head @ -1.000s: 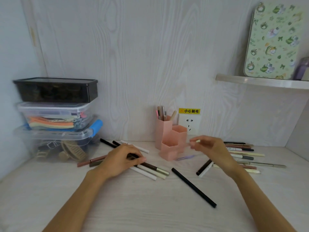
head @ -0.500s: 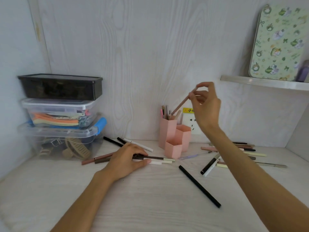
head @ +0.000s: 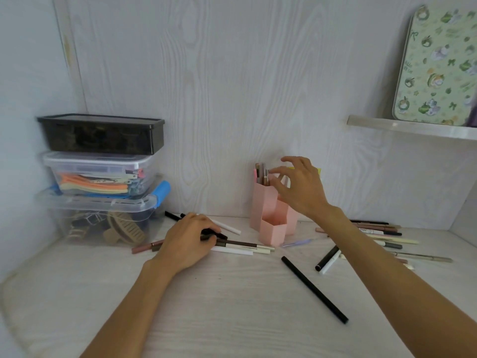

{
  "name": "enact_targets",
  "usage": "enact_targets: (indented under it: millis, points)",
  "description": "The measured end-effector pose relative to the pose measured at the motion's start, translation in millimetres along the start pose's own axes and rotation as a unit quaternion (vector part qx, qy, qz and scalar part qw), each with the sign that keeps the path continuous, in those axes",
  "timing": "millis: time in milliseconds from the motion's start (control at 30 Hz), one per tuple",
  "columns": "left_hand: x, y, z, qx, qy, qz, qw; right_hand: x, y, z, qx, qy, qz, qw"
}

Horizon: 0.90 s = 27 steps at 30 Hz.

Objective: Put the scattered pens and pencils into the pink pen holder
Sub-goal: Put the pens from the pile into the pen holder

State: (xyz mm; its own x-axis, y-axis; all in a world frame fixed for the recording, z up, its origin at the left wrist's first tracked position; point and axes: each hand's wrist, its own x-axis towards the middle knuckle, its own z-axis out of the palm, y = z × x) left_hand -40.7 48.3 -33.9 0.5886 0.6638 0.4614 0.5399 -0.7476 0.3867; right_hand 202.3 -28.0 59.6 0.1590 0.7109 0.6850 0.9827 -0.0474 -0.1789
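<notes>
In the head view, the pink pen holder [head: 273, 218] stood in the middle of the frame on the worktop [head: 232, 306], against the wall. The right hand [head: 299, 187] hung over its tall cup, its grip loose and wide, holding nothing. The left hand [head: 188, 239] lay on some pens [head: 240, 248], its grip curled over them. One black pen [head: 313, 289] lay alone at lower right.

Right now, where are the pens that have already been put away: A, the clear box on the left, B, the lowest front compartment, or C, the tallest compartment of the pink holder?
C: the pens stand in the pink pen holder's tallest compartment; its lowest front compartment looks empty.
</notes>
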Motion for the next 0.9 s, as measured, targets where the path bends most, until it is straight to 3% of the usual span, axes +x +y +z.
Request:
enact_targets:
  millis: [200,300,400,467,667,800,900]
  points:
    - [-0.5,4.6,-7.5,-0.021,-0.041,0.023,0.999,-43.2,-9.0,-19.3,0.098,0.038,-0.006,0.994]
    - [-0.3,13.3,-5.4,-0.013,-0.077,0.058,0.995,-75.0,-2.0,-21.3,0.085,-0.097,0.027,0.991]
    - [-0.2,15.9,-4.2,0.004,-0.088,0.075,0.993,-93.8,12.4,-18.2,0.095,-0.307,0.074,0.944]
    - [-0.4,16.5,-3.1,0.012,-0.095,0.081,0.992,-99.3,18.1,-12.2,0.128,-0.36,0.091,0.92]
    - [-1.0,24.1,8.8,0.01,-0.103,0.101,0.99,-93.1,26.0,11.0,0.1,-0.282,0.067,0.952]
    - [-1.5,29.1,9.8,-0.001,-0.099,0.118,0.988,-100.1,32.3,21.7,0.15,-0.242,0.081,0.955]
    - [0.4,36.2,5.0,-0.09,-0.053,0.083,0.991,-102.7,36.6,22.1,0.179,-0.224,0.086,0.954]
